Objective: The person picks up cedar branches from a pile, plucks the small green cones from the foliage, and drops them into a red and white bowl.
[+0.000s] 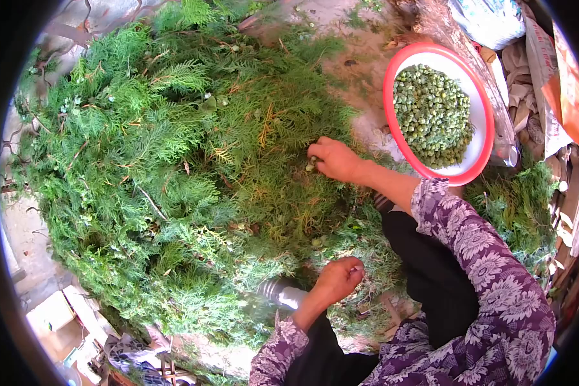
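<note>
A wide heap of green conifer sprigs [174, 148] covers the ground. My right hand [336, 159] reaches into the right part of the heap, its fingers curled together around small green cones [311, 165]. Lower down, my left hand [341, 278] is held above the sprigs near my leg, with the fingers curled in; whatever it may hold is hidden. To the right of my right hand stands a basin [390, 96] with a red rim and white inside, holding many small green cones [431, 116].
Wood and a log [476, 71] lie right of the basin, beside bags [492, 22] and an orange-white sack [566, 103]. More sprigs [518, 206] lie at the right. Boards and cloth [132, 354] are at the lower left. My dark-trousered legs [424, 264] are bent below.
</note>
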